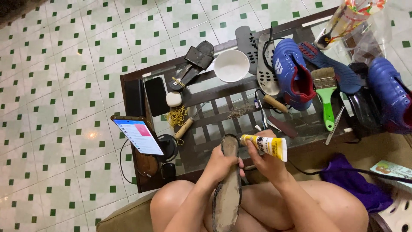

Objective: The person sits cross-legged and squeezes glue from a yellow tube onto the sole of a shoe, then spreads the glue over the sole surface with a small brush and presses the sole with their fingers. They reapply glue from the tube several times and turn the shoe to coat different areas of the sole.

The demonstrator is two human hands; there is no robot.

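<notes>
My left hand [219, 165] grips a worn dark shoe sole [227, 193] held upright over my knees, its glue-stained face toward me. My right hand [265, 161] holds a yellow and white glue tube [267, 145], with its nozzle pointing left at the top of the sole. Both hands hang just in front of the near edge of a low glass-topped table [201, 148].
On the table lie a blue football shoe [292, 73], a white bowl [231, 65], a green-handled brush [326, 92], loose soles, tools and rubber bands [177, 116]. A lit phone [138, 135] leans on a stand at the left. A second blue shoe [390, 94] is at the right.
</notes>
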